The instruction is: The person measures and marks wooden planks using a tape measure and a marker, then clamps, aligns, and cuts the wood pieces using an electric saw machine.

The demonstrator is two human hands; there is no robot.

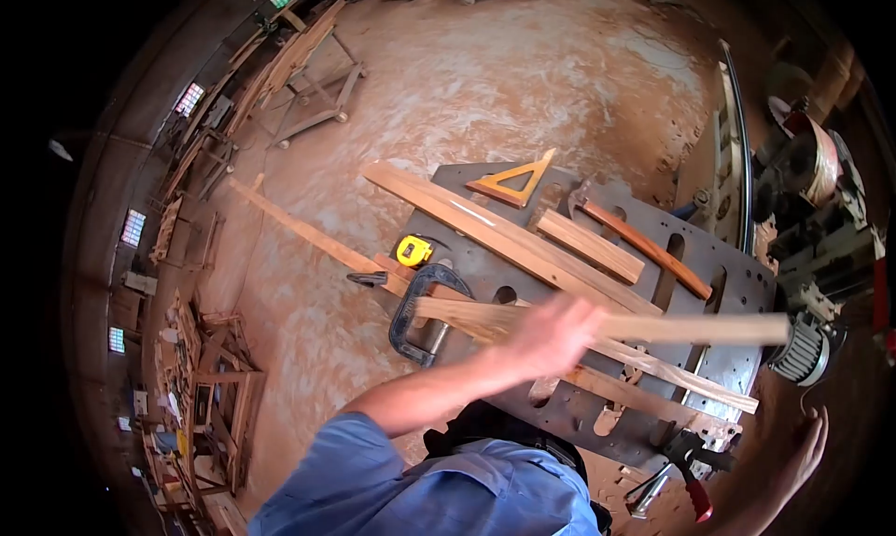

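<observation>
My left hand (560, 335) is closed around a wooden strip (700, 328), holding it crosswise above the metal worktable (737, 265); the strip is slightly blurred. My right hand (810, 452) is off the table's right side, fingers stretched and nothing in them. Beneath the held strip lie another narrow strip (691, 379) and a long thin board (322, 242) that juts past the left edge. Around that board's end sits a black C-clamp (403, 323). Farther back rest a thick wooden beam (448, 205) and a shorter wooden block (590, 245).
A yellow tape measure (413, 250), a wooden set square (518, 183) and a wooden-handled hammer (649, 249) lie on the table. A red-handled clamp (695, 497) hangs at the front right corner. Machinery with a ribbed motor (801, 351) stands at right; lumber racks (322, 116) stand at left.
</observation>
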